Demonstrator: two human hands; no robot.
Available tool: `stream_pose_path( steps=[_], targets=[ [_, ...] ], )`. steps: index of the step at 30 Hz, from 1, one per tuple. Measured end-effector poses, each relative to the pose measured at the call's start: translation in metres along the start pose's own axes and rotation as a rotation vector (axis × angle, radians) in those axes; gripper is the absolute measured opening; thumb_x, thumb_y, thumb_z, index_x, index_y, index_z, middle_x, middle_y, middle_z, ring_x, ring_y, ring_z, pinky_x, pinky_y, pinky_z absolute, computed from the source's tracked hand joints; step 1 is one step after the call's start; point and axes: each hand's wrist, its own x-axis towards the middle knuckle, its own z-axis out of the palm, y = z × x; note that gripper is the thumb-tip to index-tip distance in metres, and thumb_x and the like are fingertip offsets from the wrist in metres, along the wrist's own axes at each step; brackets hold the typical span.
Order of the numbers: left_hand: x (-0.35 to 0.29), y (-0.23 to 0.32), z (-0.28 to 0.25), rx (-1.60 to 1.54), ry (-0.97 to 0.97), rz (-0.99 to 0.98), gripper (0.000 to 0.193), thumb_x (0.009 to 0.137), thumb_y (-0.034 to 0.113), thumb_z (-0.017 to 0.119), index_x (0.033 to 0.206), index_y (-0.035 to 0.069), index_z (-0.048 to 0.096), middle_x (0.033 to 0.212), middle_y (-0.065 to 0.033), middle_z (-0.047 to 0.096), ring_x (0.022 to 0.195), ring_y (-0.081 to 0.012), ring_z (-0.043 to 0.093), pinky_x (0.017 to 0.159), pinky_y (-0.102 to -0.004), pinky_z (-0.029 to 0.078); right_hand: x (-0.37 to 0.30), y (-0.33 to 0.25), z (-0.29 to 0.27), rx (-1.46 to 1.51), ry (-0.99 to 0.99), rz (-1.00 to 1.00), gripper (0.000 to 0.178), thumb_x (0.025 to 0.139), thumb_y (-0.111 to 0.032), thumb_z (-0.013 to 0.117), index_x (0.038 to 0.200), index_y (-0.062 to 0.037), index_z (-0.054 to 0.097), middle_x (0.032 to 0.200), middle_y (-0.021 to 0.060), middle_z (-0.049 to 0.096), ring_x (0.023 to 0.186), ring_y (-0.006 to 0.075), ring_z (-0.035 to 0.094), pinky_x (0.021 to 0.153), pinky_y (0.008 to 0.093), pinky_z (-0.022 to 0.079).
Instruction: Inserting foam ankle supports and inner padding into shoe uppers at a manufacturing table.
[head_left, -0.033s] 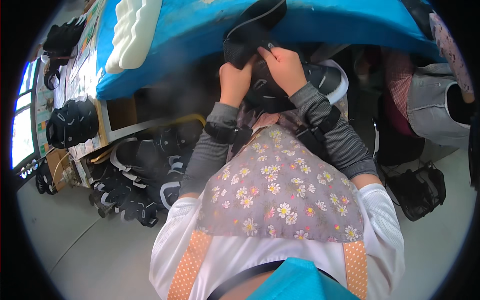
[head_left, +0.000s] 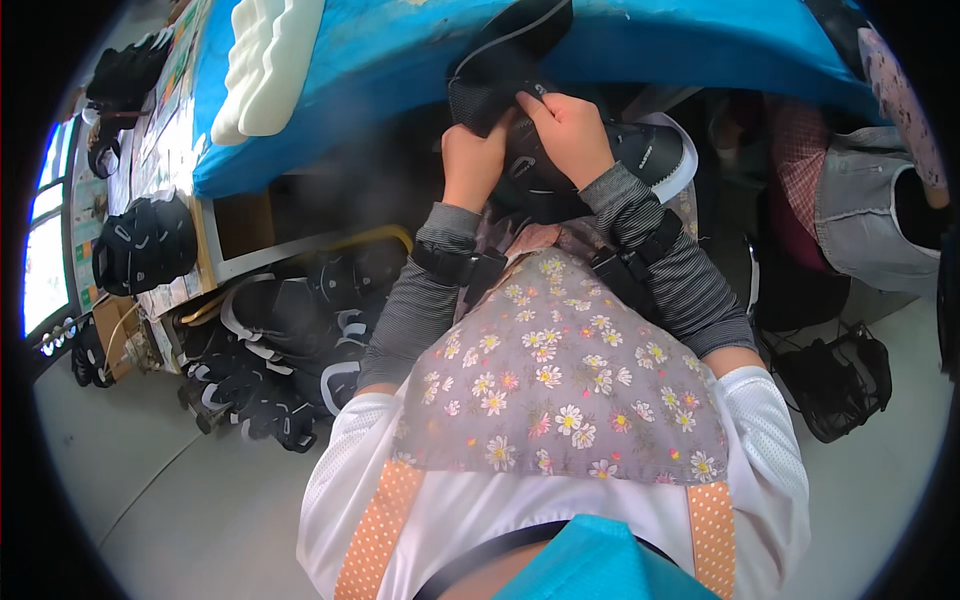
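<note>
At the edge of the blue-covered table, my left hand [head_left: 472, 160] is closed, pinching the lower edge of a black mesh shoe piece [head_left: 508, 52] with a thin grey line across it. My right hand [head_left: 568, 138] is closed beside it, thumb and finger pressed together at the piece's lower right corner. Below and behind the hands, in my lap, lies a black shoe upper [head_left: 635, 152] with small pale marks and a white curved rim at its right end. My hands hide part of it, and whether the mesh piece joins it I cannot tell.
A white wavy foam block [head_left: 265, 70] lies on the blue table cover [head_left: 380, 50]. Several black shoe uppers [head_left: 265, 350] are heaped low on the left, with a black bundle [head_left: 147, 245] above. On the right are a person's grey denim garment [head_left: 868, 195] and a black mesh basket [head_left: 838, 385].
My left hand has shifted very slightly to the right. Both hands keep their grip near the black mesh piece.
</note>
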Motion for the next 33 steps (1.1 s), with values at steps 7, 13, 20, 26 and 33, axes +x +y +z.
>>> stream_pose_path(
  steps=[7,13,20,26,33],
  targets=[
    [0.002,-0.008,0.005,-0.01,0.043,0.024,0.024,0.082,0.018,0.066,0.095,-0.002,0.067,0.084,-0.0182,0.069,0.078,-0.0244,0.069,0.069,-0.0314,0.05,-0.001,0.007,0.001,0.035,-0.025,0.069,0.041,0.087,-0.033,0.06,0.067,0.003,0.057,0.063,0.021,0.053,0.057,0.0385,0.053,0.05,0.0392,0.041],
    [-0.002,-0.006,0.003,-0.063,0.075,-0.011,0.024,0.081,0.017,0.068,0.094,-0.003,0.068,0.085,-0.0149,0.07,0.078,-0.0169,0.068,0.068,-0.0294,0.05,0.0,-0.002,-0.002,-0.053,-0.001,-0.069,0.04,0.088,-0.032,0.058,0.065,0.0007,0.056,0.063,0.0201,0.053,0.059,0.0387,0.054,0.05,0.0405,0.041],
    [0.003,-0.008,0.009,-0.101,0.028,-0.044,0.027,0.082,0.021,0.067,0.097,-0.003,0.067,0.088,-0.0155,0.07,0.08,-0.0174,0.068,0.07,-0.0302,0.049,-0.001,0.004,0.0,-0.079,0.009,-0.044,0.042,0.089,-0.034,0.055,0.067,0.0016,0.057,0.064,0.0205,0.054,0.061,0.0394,0.054,0.053,0.0403,0.043],
    [-0.001,0.013,-0.006,0.02,0.08,0.033,0.027,0.081,0.025,0.068,0.091,0.0,0.069,0.082,-0.0208,0.067,0.078,-0.031,0.067,0.068,-0.0343,0.05,0.007,0.022,0.003,0.115,-0.084,0.011,0.04,0.088,-0.035,0.061,0.076,0.0032,0.064,0.06,0.0184,0.057,0.05,0.0299,0.051,0.052,0.0329,0.041],
    [0.013,0.046,-0.009,0.444,-0.053,-0.138,0.035,0.078,0.033,0.068,0.086,-0.001,0.068,0.076,-0.0211,0.065,0.076,-0.0379,0.064,0.066,-0.0389,0.05,0.013,0.032,0.008,0.538,-0.063,0.259,0.04,0.087,-0.035,0.064,0.078,0.0037,0.067,0.057,0.0011,0.055,0.052,0.0067,0.046,0.05,0.0235,0.038]
  ],
)
